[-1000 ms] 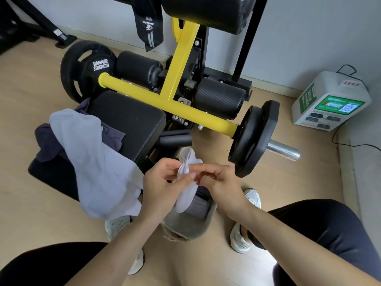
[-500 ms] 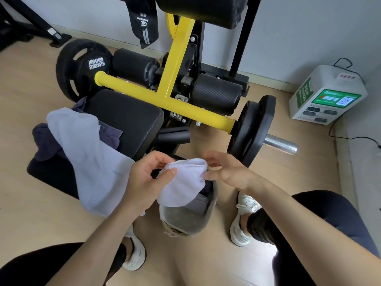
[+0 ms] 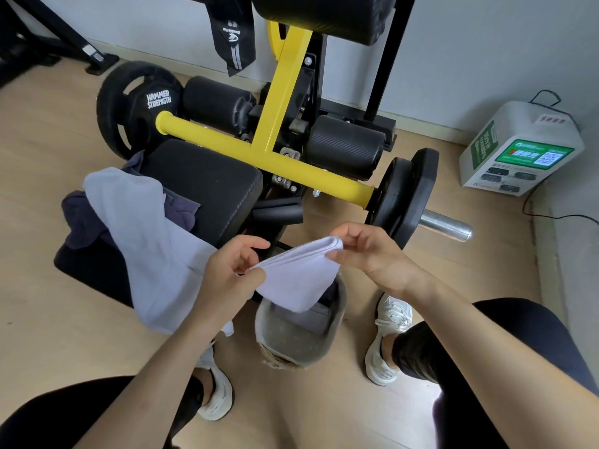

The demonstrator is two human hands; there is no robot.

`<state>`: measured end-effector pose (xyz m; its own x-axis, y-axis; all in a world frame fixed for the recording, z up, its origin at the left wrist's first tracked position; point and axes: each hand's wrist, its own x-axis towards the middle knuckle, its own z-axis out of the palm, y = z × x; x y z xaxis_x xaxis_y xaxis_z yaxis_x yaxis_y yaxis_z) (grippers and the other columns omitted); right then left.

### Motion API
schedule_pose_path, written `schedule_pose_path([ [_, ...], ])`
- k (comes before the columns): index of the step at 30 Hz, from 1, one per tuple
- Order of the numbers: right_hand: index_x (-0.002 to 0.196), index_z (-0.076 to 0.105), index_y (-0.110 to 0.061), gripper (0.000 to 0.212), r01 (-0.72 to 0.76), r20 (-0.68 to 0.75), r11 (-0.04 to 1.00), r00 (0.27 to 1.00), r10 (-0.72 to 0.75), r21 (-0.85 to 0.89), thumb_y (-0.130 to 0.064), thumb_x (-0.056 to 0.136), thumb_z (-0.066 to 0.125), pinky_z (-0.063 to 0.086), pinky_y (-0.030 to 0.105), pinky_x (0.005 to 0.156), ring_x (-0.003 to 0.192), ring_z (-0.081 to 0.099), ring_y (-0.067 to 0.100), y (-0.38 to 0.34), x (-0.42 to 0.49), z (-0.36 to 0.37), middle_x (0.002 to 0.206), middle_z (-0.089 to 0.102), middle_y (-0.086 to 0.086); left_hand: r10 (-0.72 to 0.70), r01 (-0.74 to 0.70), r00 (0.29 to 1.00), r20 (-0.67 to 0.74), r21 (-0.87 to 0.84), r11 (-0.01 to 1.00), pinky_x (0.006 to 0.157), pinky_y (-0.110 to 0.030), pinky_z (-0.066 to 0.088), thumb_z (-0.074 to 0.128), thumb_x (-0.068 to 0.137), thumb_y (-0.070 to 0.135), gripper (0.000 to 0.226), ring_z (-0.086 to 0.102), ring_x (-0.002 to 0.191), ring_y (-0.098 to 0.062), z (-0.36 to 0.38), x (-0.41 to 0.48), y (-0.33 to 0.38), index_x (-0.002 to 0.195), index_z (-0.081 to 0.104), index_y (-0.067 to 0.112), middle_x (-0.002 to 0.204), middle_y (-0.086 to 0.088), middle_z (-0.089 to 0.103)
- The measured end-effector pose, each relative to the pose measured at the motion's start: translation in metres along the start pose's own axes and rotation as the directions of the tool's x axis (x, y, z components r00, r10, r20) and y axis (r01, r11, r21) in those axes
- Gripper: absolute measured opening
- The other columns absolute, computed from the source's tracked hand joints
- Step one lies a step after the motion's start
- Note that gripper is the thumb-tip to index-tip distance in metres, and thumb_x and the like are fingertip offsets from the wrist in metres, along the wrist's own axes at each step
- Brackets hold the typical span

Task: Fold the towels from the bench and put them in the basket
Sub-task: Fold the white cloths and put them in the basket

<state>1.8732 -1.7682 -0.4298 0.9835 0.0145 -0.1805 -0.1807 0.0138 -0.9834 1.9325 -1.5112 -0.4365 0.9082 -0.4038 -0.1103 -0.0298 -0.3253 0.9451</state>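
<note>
White towel (image 3: 296, 281) wider than before

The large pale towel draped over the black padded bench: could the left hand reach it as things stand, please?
Probably, once freed: the large pale towel hangs right beside the left hand with nothing between them, but that hand now pinches the small white folded towel over the grey basket.

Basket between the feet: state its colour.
The basket is grey and speckled, with a frayed lower edge; the head view shows it best.
</note>
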Motion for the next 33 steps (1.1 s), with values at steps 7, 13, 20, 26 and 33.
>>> schedule_pose_path([
  [7, 0.098, 0.068, -0.001, 0.011, 0.093, 0.06, 0.99, 0.994, -0.086, -0.11, 0.002, 0.087, 0.069, 0.051, 0.03, 0.082, 0.086, 0.064, 0.015, 0.0, -0.001, 0.007, 0.092, 0.07, 0.005, 0.142, -0.171, 0.974, 0.179, 0.161, 0.972, 0.088, -0.022, 0.05, 0.073, 0.072, 0.051, 0.047, 0.065, 0.107, -0.008, 0.028, 0.001, 0.01, 0.114, 0.067, 0.032, 0.109, 0.015, 0.069],
  [13, 0.099, 0.067, 0.001, 0.011, 0.089, 0.049, 0.99, 0.995, -0.084, -0.113, -0.002, 0.088, 0.071, 0.052, 0.035, 0.079, 0.084, 0.065, 0.018, 0.005, 0.001, 0.001, 0.092, 0.07, 0.01, 0.252, -0.28, 0.959, 0.132, 0.271, 0.921, 0.064, -0.048, 0.051, 0.06, 0.089, 0.055, 0.035, 0.061, 0.074, -0.018, 0.046, 0.002, 0.008, 0.095, 0.069, 0.022, 0.079, 0.004, 0.064],
  [20, 0.11, 0.069, -0.006, 0.029, -0.071, 0.159, 0.979, 0.982, 0.102, -0.192, -0.005, 0.082, 0.076, 0.054, 0.041, 0.093, 0.098, 0.069, 0.021, 0.017, 0.001, -0.004, 0.107, 0.073, 0.015, 0.286, -0.325, 0.936, 0.206, 0.19, 0.926, 0.063, -0.03, 0.05, 0.06, 0.093, 0.05, 0.038, 0.065, 0.079, -0.016, 0.034, 0.005, 0.008, 0.102, 0.076, 0.017, 0.082, 0.009, 0.068],
  [26, 0.103, 0.073, -0.012, 0.024, -0.145, 0.129, 0.935, 0.972, 0.195, -0.323, -0.019, 0.081, 0.081, 0.054, 0.04, 0.09, 0.093, 0.069, 0.017, 0.026, 0.002, 0.005, 0.103, 0.074, 0.008, 0.219, -0.228, 0.97, 0.108, 0.084, 0.97, 0.067, -0.015, 0.049, 0.067, 0.094, 0.034, 0.012, 0.066, 0.085, -0.005, 0.008, 0.005, 0.017, 0.104, 0.072, 0.029, 0.093, 0.011, 0.072],
  [33, 0.095, 0.074, -0.019, 0.023, -0.238, 0.085, 0.779, 0.933, 0.349, -0.58, -0.032, 0.077, 0.082, 0.056, 0.039, 0.084, 0.096, 0.067, 0.021, 0.039, -0.001, -0.003, 0.098, 0.073, 0.0, 0.08, -0.089, 0.972, -0.22, -0.031, 0.996, 0.067, -0.015, 0.043, 0.062, 0.102, 0.023, 0.011, 0.054, 0.075, 0.001, -0.022, 0.01, 0.02, 0.097, 0.071, 0.027, 0.076, 0.016, 0.063],
])
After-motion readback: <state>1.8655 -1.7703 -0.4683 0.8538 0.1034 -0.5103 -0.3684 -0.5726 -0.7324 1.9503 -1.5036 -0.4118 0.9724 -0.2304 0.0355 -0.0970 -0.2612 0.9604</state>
